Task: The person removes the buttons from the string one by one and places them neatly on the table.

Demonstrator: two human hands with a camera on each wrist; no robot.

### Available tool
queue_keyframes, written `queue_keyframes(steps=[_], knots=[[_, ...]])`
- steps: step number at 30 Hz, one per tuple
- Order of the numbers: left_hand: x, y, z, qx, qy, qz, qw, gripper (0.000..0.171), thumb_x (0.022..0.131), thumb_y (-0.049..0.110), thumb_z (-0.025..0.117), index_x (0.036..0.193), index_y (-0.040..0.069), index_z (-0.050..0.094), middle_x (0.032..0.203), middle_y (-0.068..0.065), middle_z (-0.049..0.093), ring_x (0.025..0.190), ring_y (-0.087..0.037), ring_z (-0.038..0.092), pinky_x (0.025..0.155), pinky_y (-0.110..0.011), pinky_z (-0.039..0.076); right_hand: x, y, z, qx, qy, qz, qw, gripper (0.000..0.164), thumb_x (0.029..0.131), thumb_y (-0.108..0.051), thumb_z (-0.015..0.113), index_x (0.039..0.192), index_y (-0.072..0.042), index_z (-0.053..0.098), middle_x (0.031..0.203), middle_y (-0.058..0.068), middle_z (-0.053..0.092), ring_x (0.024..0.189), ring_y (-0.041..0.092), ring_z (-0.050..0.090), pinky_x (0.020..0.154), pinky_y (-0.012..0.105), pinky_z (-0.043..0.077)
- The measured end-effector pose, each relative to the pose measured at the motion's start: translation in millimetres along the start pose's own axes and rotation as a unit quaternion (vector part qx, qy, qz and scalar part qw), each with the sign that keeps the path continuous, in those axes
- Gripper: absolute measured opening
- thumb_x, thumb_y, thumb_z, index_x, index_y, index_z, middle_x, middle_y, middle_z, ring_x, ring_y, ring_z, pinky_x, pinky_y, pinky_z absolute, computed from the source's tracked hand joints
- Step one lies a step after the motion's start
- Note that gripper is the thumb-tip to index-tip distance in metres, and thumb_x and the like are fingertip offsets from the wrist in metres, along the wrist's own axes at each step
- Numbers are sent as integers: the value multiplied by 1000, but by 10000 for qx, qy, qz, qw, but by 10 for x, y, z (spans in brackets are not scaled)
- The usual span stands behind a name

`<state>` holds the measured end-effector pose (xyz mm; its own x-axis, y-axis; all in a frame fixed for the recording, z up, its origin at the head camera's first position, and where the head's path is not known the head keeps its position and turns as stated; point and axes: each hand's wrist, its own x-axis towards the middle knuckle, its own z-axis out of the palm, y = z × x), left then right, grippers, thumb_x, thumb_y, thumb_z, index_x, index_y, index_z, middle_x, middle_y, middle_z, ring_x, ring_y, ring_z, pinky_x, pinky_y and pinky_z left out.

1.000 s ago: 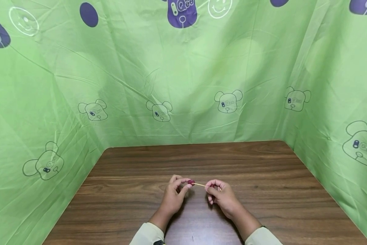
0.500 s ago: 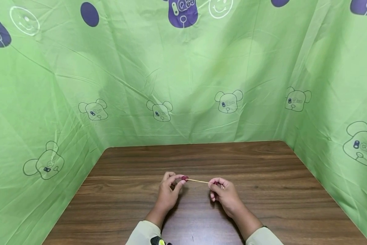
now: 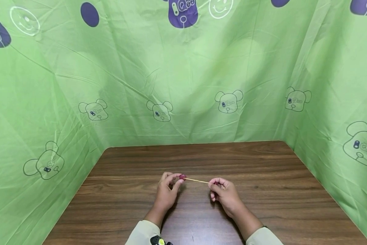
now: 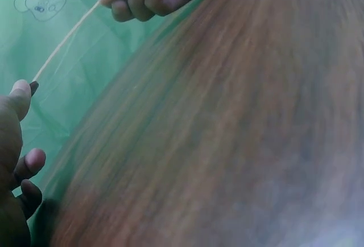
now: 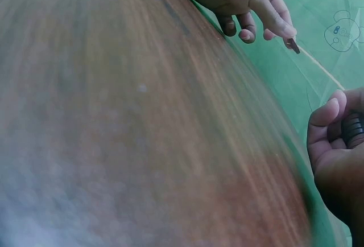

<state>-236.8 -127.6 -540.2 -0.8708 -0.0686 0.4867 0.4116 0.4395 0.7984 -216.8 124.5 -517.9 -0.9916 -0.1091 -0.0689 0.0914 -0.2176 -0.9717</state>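
Between finger and thumb my left hand (image 3: 167,192) pinches a small dark red disc (image 3: 182,177), which looks edge-on and nearly black in the right wrist view. From the disc a thin pale yellow cord (image 3: 197,180) runs straight across to my right hand (image 3: 227,197). There, thumb and forefinger pinch the cord. A dark, ridged bundle (image 5: 354,126) is tucked inside the curled fingers of that hand; it could be stacked discs or beads, but most of it is hidden. Both hands are held a little above the table.
A brown wood-grain table (image 3: 134,160) lies under the hands. Green fabric (image 3: 189,129) printed with bear outlines stands along its back and both sides. Something black and yellow (image 3: 159,241) sits at the left sleeve (image 3: 143,233).
My left hand has moved left and slightly farther away with the disc. My right hand has shifted slightly right, and a longer stretch of cord shows between the two.
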Motion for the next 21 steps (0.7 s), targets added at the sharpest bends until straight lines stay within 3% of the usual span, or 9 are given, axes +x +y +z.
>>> queue_keyframes(steps=[7,15,21], knots=[[25,-49,-23,169,376,40,9991,18,92,10,86,110,12,83,100,-10,71,78,-3,57,71,-27,53,-3,1,-2,-8,1,-9,10000,5,101,5,63,103,2,66,79,-1,59,62,9,57,57,21,51],[24,-63,-33,514,464,-74,9976,18,93,9,86,110,10,83,100,-11,72,90,-23,69,83,-36,58,-12,3,-3,59,-29,13,10000,5,100,2,67,103,4,64,79,0,59,63,10,57,57,22,51],[20,-32,-63,1194,511,-408,9907,19,93,20,87,111,17,84,105,-4,73,108,-29,68,94,-47,48,-10,0,-9,37,-45,20,10000,7,100,2,66,105,6,64,80,-1,59,63,10,57,58,22,51]])
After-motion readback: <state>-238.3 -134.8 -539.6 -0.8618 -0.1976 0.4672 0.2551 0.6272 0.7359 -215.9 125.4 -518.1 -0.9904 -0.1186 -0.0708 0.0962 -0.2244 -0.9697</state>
